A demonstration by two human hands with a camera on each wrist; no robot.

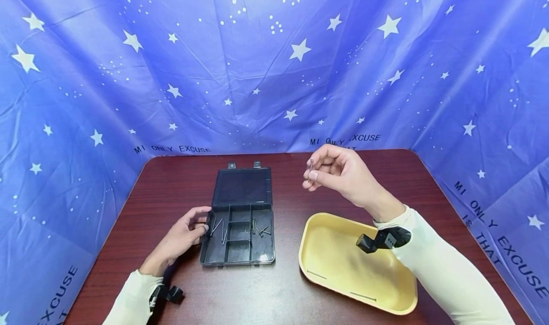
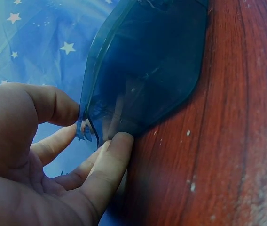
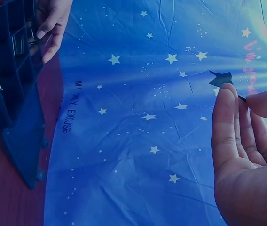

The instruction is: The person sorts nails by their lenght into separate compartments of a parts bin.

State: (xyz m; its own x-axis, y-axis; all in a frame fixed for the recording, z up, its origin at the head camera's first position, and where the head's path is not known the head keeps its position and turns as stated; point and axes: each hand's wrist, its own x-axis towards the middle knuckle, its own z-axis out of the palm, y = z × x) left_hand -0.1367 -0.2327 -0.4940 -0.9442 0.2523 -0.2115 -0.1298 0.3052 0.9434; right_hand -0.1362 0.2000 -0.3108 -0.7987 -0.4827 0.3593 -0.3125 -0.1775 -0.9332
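My right hand (image 1: 345,172) is raised above the table, over the far side of the yellow tray, pinching a thin metal screw (image 1: 310,168) between thumb and fingertips. The screw stands nearly upright, its head at the top. A dark compartment box (image 1: 243,187) lies with its lid folded back. My left hand (image 1: 182,237) grips the box's left edge, thumb and fingers at the rim; the left wrist view shows the fingertips on the translucent side wall (image 2: 147,80). Several screws (image 1: 217,227) lie in the left compartments, and several more (image 1: 262,230) in the right one.
The yellow tray (image 1: 330,241) stands to the right of the box, with two long screws (image 1: 362,296) along its near side. My right forearm crosses over its right end. Beyond the dark red wooden table (image 1: 180,177) hangs a blue starry cloth (image 1: 240,77).
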